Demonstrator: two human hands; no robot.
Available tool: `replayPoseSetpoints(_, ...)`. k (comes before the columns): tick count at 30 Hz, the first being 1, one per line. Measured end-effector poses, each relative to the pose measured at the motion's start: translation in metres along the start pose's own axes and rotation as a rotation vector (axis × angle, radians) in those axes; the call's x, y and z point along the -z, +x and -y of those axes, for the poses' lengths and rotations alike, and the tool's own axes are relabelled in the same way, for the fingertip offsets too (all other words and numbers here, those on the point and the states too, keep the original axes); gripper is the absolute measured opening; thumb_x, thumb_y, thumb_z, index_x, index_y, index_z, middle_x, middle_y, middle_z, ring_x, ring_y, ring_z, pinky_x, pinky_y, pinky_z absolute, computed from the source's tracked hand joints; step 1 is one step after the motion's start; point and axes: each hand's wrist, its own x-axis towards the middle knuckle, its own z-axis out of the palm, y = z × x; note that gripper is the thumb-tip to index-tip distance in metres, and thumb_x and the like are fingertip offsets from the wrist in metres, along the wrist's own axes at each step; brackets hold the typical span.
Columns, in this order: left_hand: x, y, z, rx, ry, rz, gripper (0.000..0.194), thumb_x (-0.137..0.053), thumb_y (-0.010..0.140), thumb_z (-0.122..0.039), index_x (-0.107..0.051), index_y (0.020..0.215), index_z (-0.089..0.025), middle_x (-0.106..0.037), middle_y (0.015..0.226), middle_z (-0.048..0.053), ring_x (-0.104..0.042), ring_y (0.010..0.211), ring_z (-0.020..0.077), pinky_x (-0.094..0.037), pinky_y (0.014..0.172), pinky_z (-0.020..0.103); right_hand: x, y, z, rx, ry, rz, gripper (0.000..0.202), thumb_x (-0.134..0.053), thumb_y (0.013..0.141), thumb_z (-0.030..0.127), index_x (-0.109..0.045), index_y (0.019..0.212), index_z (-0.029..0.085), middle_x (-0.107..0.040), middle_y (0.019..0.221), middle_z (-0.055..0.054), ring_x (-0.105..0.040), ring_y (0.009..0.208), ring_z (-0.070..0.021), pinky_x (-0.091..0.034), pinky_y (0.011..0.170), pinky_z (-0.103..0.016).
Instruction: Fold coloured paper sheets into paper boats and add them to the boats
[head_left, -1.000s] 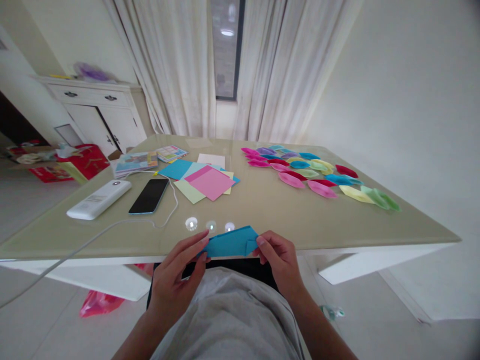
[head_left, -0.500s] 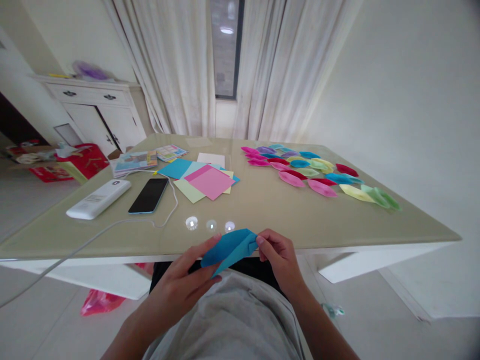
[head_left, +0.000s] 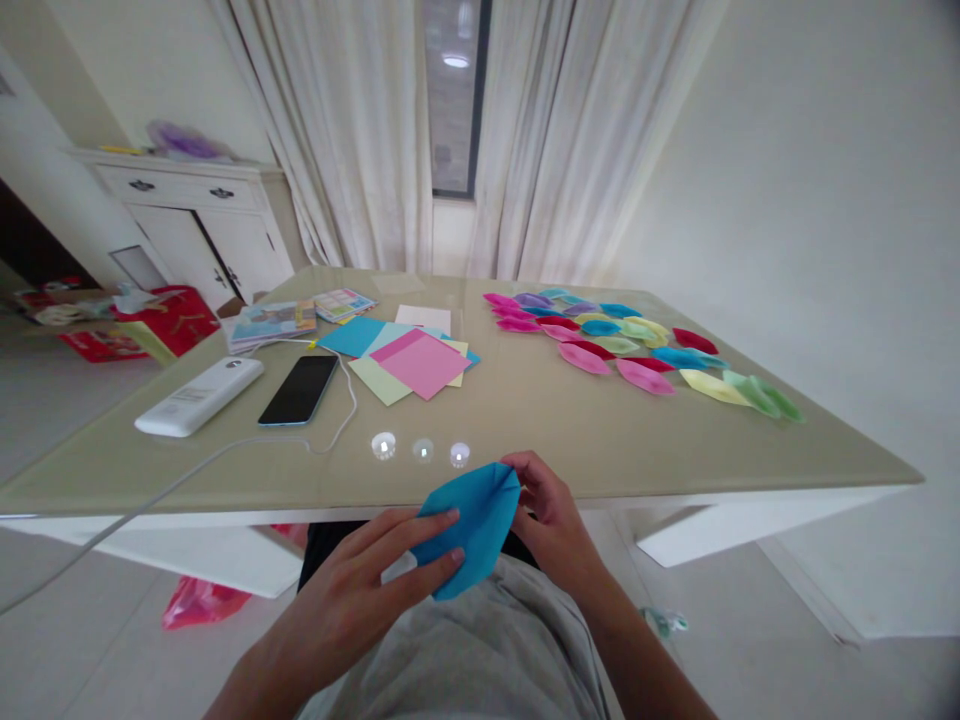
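Observation:
A folded blue paper is held between my two hands, just over the table's near edge and above my lap. My left hand grips its left side, with two fingers lying across the upper face and the thumb hidden. At the upper right corner, my right hand pinches the paper; its fingertips are partly behind it. Creases run in from that corner. On the right half of the table lie several folded paper pieces in pink, red, blue, yellow, green and purple.
Flat coloured paper sheets overlap at the table's centre left. Beside them are a phone, a white device with a cable, and booklets. A wall borders the right; a cabinet stands back left.
The blue paper has turned so its broad face shows, where before it was seen edge-on with a gap. Both hands have shifted slightly around it; things on the table stay put.

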Motion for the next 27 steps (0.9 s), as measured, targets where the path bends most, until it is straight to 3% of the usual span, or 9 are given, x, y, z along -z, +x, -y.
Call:
replayPoseSetpoints(7,0.002,-0.002,0.001,-0.001,-0.066,0.01,0.04,-0.047,0.115,-0.021,-0.071,0.144,-0.034,-0.065,0.155,0.006,-0.056,0.143,0.023,-0.053,0.116,0.035,0.001,-0.003,0.01,0.078,-0.067,0.033,0.032,-0.069,0.097,0.028,-0.064,0.129,0.026,-0.071,0.114,-0.006,-0.067,0.096,-0.0207,-0.055,0.079,-0.03)
replayPoseSetpoints(12,0.001,0.0,-0.001,-0.007,-0.133,-0.005,0.038,-0.047,0.114,-0.019,-0.074,0.139,-0.031,-0.067,0.153,0.008,-0.057,0.142,0.0234,-0.052,0.116,0.037,-0.002,-0.003,0.012,0.086,-0.118,-0.042,0.02,-0.067,0.097,0.025,-0.069,0.117,0.024,-0.073,0.103,-0.004,-0.067,0.087,-0.0195,-0.053,0.076,-0.03)
replayPoseSetpoints(16,-0.001,-0.001,-0.002,0.001,-0.166,-0.01,0.034,-0.053,0.112,-0.018,-0.076,0.136,-0.029,-0.07,0.15,0.009,-0.059,0.141,0.0249,-0.052,0.116,0.039,-0.005,-0.003,0.011,0.065,-0.07,0.024,0.023,-0.072,0.097,0.033,-0.069,0.118,0.024,-0.072,0.105,-0.004,-0.067,0.09,-0.0199,-0.054,0.079,-0.031)
replayPoseSetpoints(20,-0.001,0.002,-0.003,0.018,-0.265,-0.05,0.032,-0.056,0.111,-0.017,-0.076,0.134,-0.027,-0.074,0.142,0.011,-0.067,0.13,0.0249,-0.057,0.109,0.038,-0.007,-0.002,0.006,-0.009,-0.04,0.003,0.015,-0.073,0.097,0.037,-0.068,0.1,0.022,-0.069,0.094,-0.002,-0.063,0.082,-0.0186,-0.051,0.074,-0.03)
replayPoseSetpoints(27,0.0,0.02,-0.002,0.044,-0.387,-0.242,0.017,-0.067,0.107,-0.022,-0.081,0.117,-0.022,-0.083,0.114,0.008,-0.074,0.099,0.0179,-0.06,0.091,0.027,-0.008,-0.003,0.0,-0.003,0.05,0.064,0.005,-0.065,0.095,0.021,-0.067,0.099,0.023,-0.066,0.092,-0.001,-0.061,0.079,-0.0166,-0.047,0.069,-0.027)
